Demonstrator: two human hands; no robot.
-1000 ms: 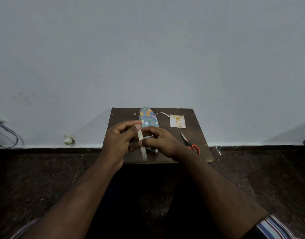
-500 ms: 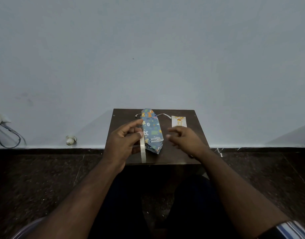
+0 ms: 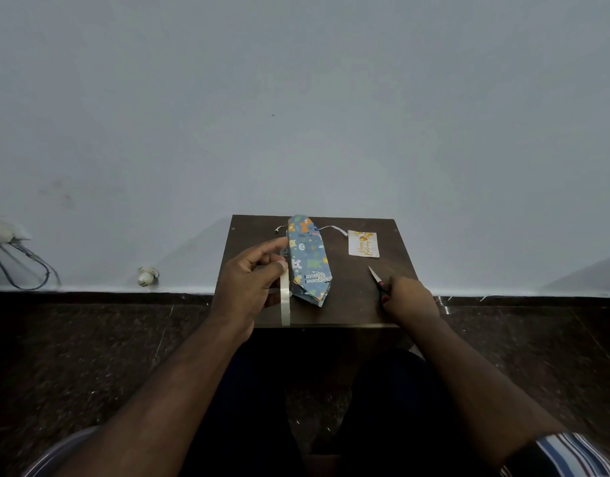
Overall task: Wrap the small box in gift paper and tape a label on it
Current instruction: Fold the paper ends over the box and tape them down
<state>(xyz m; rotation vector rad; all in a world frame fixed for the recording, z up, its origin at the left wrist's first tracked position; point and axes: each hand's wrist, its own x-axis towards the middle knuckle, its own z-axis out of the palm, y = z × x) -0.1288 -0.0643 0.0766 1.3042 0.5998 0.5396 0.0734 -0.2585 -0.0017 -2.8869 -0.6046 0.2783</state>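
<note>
A: Cutting tape was the step in hand, I'd say. Left hand [image 3: 250, 287] hovered over the tabletop's [image 3: 357, 304] left half, fingers [image 3: 275, 245] pinching a strip of tape [image 3: 285, 297] that hung down past the near edge.

B: Right hand?

A: Right hand [image 3: 405, 299] sat near the tabletop's right near corner, fingers curled round the handles of the scissors [image 3: 377, 279]. Blades pointed toward the far edge. Couldn't tell if the scissors were lifted or flat on the surface.

B: Where was the box?

A: Wrapped box [image 3: 308, 261] lay mid-tabletop, running from the far edge toward the near one, just beside the left hand's fingers. Animal-print paper covered it, near end folded to a point. Nobody touched it, as far as I could see.

B: Label?

A: Label [image 3: 363, 243] lay flat by the far right corner, well apart from the box, not yet attached. Thin white strip [image 3: 329, 229] poked out behind the box at the far edge; unclear what.

B: Next move?

A: Probably bringing the scissors across to the strip and snipping it while the left hand kept it taut. Risk: tape curling onto itself.
</note>
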